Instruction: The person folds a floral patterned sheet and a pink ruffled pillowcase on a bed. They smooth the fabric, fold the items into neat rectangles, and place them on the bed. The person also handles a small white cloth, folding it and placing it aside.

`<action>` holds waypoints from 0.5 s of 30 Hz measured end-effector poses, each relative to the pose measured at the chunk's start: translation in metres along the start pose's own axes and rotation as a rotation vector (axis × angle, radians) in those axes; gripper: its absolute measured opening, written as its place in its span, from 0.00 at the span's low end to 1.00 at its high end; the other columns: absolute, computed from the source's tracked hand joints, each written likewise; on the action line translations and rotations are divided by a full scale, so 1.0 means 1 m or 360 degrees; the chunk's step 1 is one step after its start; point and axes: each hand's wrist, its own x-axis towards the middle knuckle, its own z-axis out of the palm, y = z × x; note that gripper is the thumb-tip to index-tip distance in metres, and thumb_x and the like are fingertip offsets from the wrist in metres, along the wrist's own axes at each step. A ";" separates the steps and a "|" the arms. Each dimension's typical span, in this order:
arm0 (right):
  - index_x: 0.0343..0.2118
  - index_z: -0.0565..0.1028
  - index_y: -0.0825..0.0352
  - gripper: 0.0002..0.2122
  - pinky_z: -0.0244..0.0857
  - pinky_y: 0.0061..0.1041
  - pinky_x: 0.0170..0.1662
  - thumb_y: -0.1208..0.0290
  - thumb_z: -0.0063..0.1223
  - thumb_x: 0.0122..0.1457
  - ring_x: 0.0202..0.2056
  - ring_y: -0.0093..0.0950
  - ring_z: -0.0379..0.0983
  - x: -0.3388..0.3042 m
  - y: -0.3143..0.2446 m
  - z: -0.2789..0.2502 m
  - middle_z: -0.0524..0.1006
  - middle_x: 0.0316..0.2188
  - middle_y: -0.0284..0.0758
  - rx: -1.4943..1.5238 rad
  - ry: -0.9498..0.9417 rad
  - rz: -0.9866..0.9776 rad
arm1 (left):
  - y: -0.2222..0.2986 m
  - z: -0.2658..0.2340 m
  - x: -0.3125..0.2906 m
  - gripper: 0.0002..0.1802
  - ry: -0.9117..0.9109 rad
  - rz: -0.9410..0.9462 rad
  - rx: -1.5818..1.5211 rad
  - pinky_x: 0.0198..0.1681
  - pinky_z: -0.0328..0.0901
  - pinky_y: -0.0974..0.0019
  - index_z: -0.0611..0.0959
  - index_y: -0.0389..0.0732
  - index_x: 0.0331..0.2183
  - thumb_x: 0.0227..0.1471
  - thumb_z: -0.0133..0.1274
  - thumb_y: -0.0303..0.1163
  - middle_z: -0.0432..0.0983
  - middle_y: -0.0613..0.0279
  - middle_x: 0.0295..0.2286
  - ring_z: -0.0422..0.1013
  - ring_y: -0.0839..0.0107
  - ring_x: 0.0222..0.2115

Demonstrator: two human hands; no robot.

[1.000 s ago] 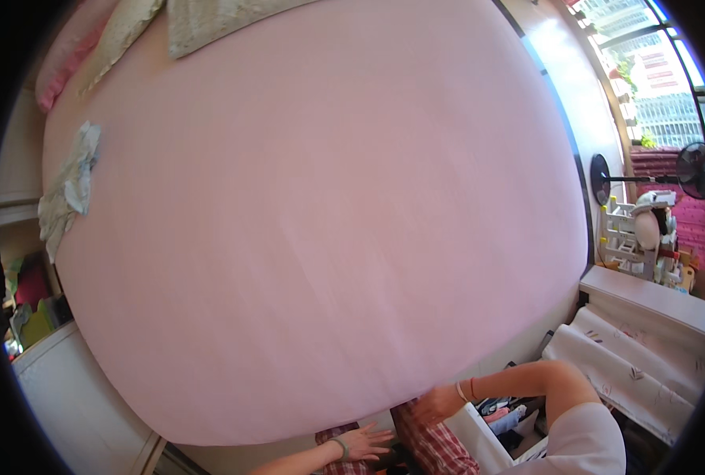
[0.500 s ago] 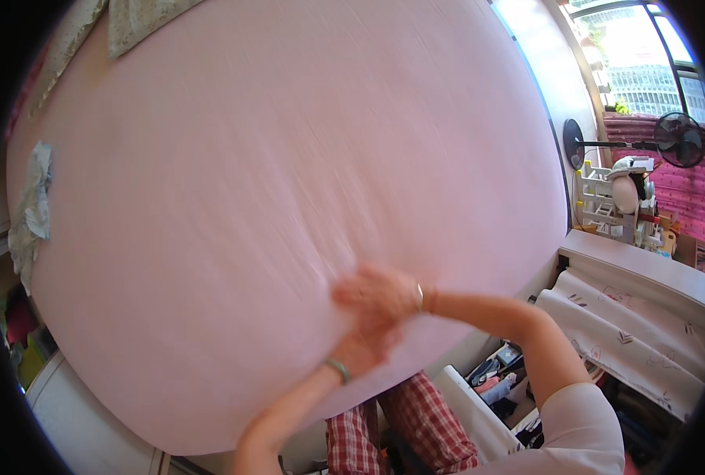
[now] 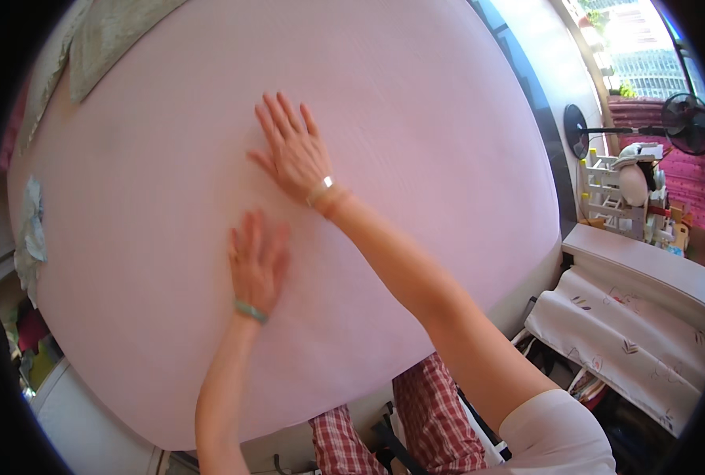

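A large pink fitted sheet point(image 3: 440, 198) covers the mattress in front of me, its surface nearly smooth around my hands. My right hand point(image 3: 295, 154) reaches farther out, palm down on or just over the sheet, fingers spread, with a light band at the wrist. Nearer to me and a little to the left is my left hand point(image 3: 257, 265), blurred by motion, its fingers stretched out and a green bangle at its wrist. Neither hand holds anything. Whether the left palm touches the sheet, I cannot tell.
Beige patterned cloth point(image 3: 119, 43) lies at the far left corner, and a crumpled pale cloth point(image 3: 32, 237) hangs at the left edge. To the right stand a black fan point(image 3: 687, 124), a white rack point(image 3: 602, 186) and a cabinet draped with a printed white cloth point(image 3: 622, 340).
My hands were close together near the bed's front edge; both have moved forward and left and come apart. The creases running out from them have mostly flattened.
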 end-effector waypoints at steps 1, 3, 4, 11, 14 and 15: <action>0.61 0.58 0.66 0.30 0.36 0.39 0.66 0.51 0.41 0.62 0.66 0.34 0.44 0.013 0.026 0.008 0.54 0.64 0.39 -0.0072 0.0118 0.0116 | 0.007 0.010 0.037 0.27 0.0009 -0.0091 -0.0015 0.62 0.40 0.43 0.68 0.49 0.57 0.56 0.48 0.39 0.51 0.51 0.61 0.46 0.55 0.63; 0.61 0.58 0.66 0.30 0.36 0.38 0.66 0.50 0.40 0.62 0.66 0.33 0.44 0.004 0.069 -0.003 0.54 0.64 0.38 -0.0161 -0.0029 0.0186 | 0.029 0.037 0.062 0.30 -0.0105 -0.0124 0.0047 0.63 0.38 0.43 0.64 0.51 0.59 0.56 0.46 0.43 0.48 0.54 0.62 0.42 0.59 0.64; 0.61 0.58 0.65 0.30 0.36 0.37 0.66 0.50 0.40 0.62 0.66 0.32 0.44 -0.008 0.103 -0.021 0.55 0.64 0.37 -0.0226 -0.0109 0.0221 | 0.055 0.053 0.072 0.31 -0.0205 -0.0016 0.0095 0.63 0.38 0.43 0.63 0.53 0.60 0.56 0.46 0.45 0.47 0.55 0.63 0.41 0.60 0.64; 0.64 0.54 0.64 0.28 0.33 0.33 0.67 0.56 0.38 0.64 0.66 0.32 0.42 -0.226 0.350 -0.196 0.52 0.65 0.37 -0.0844 0.0004 0.0929 | 0.294 0.160 0.026 0.35 -0.0657 0.0581 -0.0391 0.64 0.33 0.45 0.60 0.57 0.61 0.53 0.45 0.54 0.45 0.62 0.64 0.39 0.64 0.65; 0.58 0.62 0.67 0.26 0.50 0.31 0.60 0.52 0.33 0.65 0.57 0.35 0.60 -0.330 0.387 -0.240 0.65 0.57 0.37 -0.0667 0.0091 0.1413 | 0.358 0.181 -0.031 0.31 -0.1050 0.0920 -0.0410 0.65 0.34 0.47 0.59 0.55 0.61 0.58 0.40 0.49 0.47 0.61 0.63 0.40 0.65 0.65; 0.56 0.66 0.69 0.28 0.58 0.29 0.55 0.49 0.31 0.65 0.51 0.35 0.68 -0.357 0.389 -0.251 0.72 0.51 0.39 -0.0403 0.0118 0.1654 | 0.379 0.188 -0.057 0.30 -0.1161 0.1074 -0.0412 0.65 0.34 0.49 0.58 0.54 0.61 0.59 0.38 0.48 0.48 0.60 0.63 0.41 0.66 0.65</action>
